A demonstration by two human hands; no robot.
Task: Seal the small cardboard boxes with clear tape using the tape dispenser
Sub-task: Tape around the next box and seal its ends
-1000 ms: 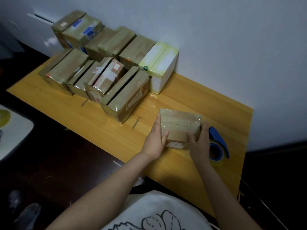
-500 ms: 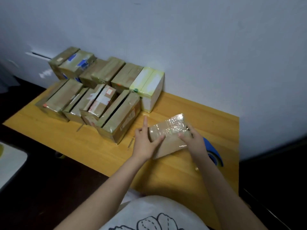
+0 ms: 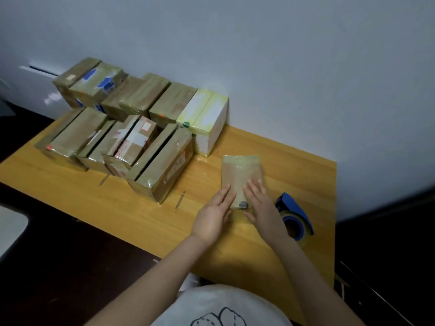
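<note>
No word, number or brand can be read; all print is too blurred. A small pale square sticker [image 3: 70, 77] sits on the far-left brown taped box [image 3: 82, 67] of the back row. The front-row brown box with white tape strips [image 3: 131, 147] bears a red-edged white sticker [image 3: 146, 126] and smeared red print. A pale label with reddish marks [image 3: 175, 166] lies on the side of the large brown taped box [image 3: 164, 156]. A round green sticker [image 3: 186, 124] stands on the white and yellow box [image 3: 211, 114].
</note>
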